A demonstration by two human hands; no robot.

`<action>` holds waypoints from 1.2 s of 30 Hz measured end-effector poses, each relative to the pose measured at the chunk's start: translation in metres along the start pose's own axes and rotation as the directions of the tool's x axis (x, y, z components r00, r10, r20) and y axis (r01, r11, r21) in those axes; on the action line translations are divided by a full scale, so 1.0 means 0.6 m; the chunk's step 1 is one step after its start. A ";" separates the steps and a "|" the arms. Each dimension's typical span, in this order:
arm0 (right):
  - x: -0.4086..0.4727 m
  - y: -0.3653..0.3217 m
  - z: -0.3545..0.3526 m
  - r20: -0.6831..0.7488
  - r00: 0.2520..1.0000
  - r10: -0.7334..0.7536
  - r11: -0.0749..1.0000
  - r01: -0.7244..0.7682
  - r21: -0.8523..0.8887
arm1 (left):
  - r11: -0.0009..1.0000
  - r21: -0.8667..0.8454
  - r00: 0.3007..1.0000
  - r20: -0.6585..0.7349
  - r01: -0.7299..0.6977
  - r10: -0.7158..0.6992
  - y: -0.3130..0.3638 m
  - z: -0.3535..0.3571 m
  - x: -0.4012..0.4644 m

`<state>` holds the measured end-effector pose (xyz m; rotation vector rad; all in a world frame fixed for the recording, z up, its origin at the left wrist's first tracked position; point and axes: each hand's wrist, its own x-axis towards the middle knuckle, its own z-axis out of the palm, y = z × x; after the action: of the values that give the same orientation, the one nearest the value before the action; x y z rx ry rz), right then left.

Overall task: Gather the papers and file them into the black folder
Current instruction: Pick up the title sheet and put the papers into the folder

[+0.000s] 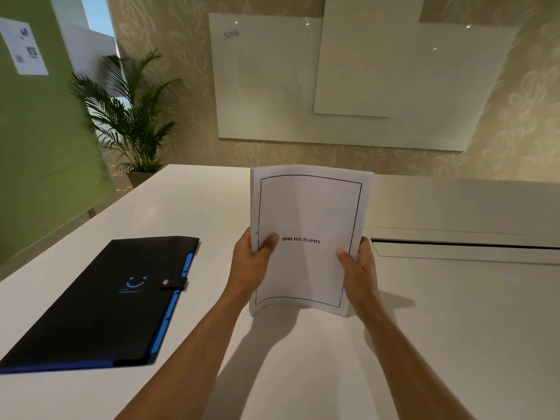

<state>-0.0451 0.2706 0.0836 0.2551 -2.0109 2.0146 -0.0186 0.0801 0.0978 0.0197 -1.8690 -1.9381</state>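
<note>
The papers (306,237), top sheet reading BIBLIOGRAPHY, stand upright just above the desk (454,313), with the left hand (253,262) clamped on their left edge and the right hand (357,266) clamped on their right, each grip closed thumb in front. The black folder (103,301) lies to the left on the desk, apart from them, its snap strap seemingly fastened. To finish squaring well, tap the bottom edges level on the desk before unsnapping it, since loose corners would likely catch in the blue-tabbed pockets.

Bare white table (303,359) lies open at lower centre and right of the frame, with the closed black folder (103,301) occupying lower left and a recessed slot (466,245) crossing mid-right.
</note>
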 end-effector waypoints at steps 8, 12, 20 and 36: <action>-0.024 0.039 0.002 -0.239 0.961 0.140 0.987 -0.117 0.110 | 0.983 -0.182 0.989 -0.139 0.014 -0.040 0.007 0.009 -0.001; -0.038 0.054 0.019 -0.164 0.920 0.356 0.777 -0.194 0.599 | 0.920 -0.388 0.972 -0.191 0.055 -0.138 0.007 0.025 0.000; -0.032 0.045 0.021 -0.103 0.929 0.356 0.723 -0.204 0.660 | 0.856 -0.481 0.960 -0.094 0.188 -0.264 -0.019 0.043 -0.015; 0.037 0.005 -0.085 0.055 0.989 0.138 0.981 -0.144 0.128 | 0.983 0.167 0.985 0.135 0.080 -0.103 -0.011 -0.101 0.048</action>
<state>-0.0632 0.3234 0.0875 0.1928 -1.9759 2.2521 -0.0276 0.0135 0.0951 0.0167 -2.1510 -1.8868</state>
